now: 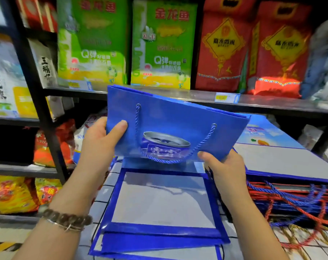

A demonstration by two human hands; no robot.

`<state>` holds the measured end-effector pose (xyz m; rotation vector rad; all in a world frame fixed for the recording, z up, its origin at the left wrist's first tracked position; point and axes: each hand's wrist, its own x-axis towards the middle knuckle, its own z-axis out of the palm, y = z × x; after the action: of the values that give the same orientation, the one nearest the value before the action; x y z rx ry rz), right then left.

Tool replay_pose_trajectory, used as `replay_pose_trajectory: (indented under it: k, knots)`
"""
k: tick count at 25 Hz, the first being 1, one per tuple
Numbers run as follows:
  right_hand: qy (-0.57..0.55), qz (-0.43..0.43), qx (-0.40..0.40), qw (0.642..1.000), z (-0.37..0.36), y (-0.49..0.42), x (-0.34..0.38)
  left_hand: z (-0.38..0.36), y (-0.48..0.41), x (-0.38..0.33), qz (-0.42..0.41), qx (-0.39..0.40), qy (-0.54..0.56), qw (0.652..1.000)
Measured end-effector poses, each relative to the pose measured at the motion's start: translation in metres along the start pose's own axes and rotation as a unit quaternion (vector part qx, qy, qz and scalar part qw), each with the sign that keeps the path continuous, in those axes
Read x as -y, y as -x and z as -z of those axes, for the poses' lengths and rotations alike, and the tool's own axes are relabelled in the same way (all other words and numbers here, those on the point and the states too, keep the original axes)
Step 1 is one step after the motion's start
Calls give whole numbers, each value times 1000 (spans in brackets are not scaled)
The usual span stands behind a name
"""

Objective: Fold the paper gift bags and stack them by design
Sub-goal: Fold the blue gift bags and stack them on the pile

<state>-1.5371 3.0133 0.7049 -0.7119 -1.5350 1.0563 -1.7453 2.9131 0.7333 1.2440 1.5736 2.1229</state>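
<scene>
I hold a flattened blue gift bag [170, 117] with a can picture and blue rope handles up in front of me. My left hand [101, 139] grips its left edge, thumb on the front face. Its lower right corner is pinched by my right hand [223, 166]. Below it lies a small stack of folded blue bags [159, 235] with grey panels facing up. To the right sits a taller stack of folded bags [283, 160], blue-edged on top, with red and blue rope handles [291, 199] hanging out of its side.
A metal shelf [178, 96] right behind the held bag carries green and red rice sacks [163, 44]. A black shelf post [41, 102] stands at the left, with more sacks on lower shelves. The stacks rest on a white checked surface [99, 199].
</scene>
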Motion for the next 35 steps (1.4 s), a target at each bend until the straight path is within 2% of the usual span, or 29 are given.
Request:
replay_pose_trajectory:
  k: [3,5,7,10,14,17,19,21,24,27,30,32,35]
  knots:
    - [-82,67,-56,993,-2,-30,34,2,-17,-17,-71,20,20,997]
    - [-82,115,-55,988,-3,-49,55,3,-24,-19,-82,47,-13,995]
    - [-79,135,-48,986,-2,-68,73,0,-29,-19,-77,39,-32,996]
    - [-87,114,-7,990,8,-85,85,-5,-40,-28,-75,-2,-18,997]
    - [18,14,72,997,24,-74,61,-17,-54,-47,-65,5,-20,998]
    - [69,-5,6,998,39,-68,51,-43,-65,-54,-22,25,-12,999]
    - [105,4,-54,993,63,-76,59,-71,-71,-53,-4,76,-31,997]
    - [167,2,-73,983,97,-92,63,-105,-78,-48,-15,129,-90,987]
    - [291,-38,-56,954,157,-118,58,-168,-79,-30,6,197,-108,974]
    - [360,-112,-30,926,201,-135,36,-226,-76,3,50,221,-140,964]
    - [462,-168,-8,871,222,-146,8,-256,-71,35,85,224,-198,951]
    - [528,-184,7,829,226,-150,-10,-265,-67,52,81,248,-262,929]
    - [584,-184,25,790,228,-150,-16,-267,-58,63,35,287,-377,880]
